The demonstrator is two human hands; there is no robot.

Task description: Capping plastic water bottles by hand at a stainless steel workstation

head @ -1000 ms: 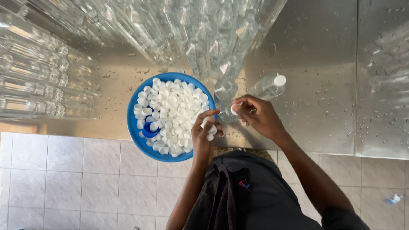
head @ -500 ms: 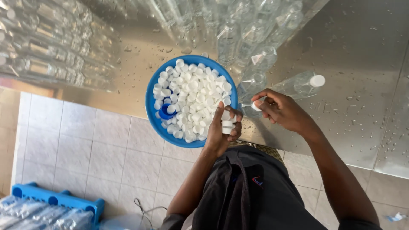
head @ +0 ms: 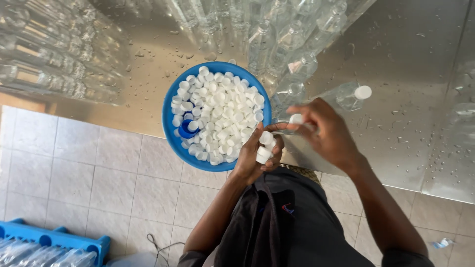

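Note:
A blue bowl (head: 169,106) heaped with several white caps (head: 217,113) and one blue cap (head: 188,129) sits at the near edge of a wet steel table (head: 405,89). My left hand (head: 257,158) rests at the bowl's right rim, closed around a few white caps (head: 264,146). My right hand (head: 326,131) pinches a white cap (head: 296,119) on the neck of a clear plastic bottle whose body my hand hides. A capped clear bottle (head: 352,95) lies just behind my right hand.
Several empty clear bottles (head: 292,54) lie in rows across the back and left (head: 44,59) of the table. A blue crate (head: 54,241) of bottles stands on the tiled floor at lower left. A scrap of litter (head: 442,243) lies at lower right.
The view has swung so the bowl and hands sit further right and the blue crate shows. My right hand has shifted slightly on the bottle neck; my left hand stays at the bowl's rim.

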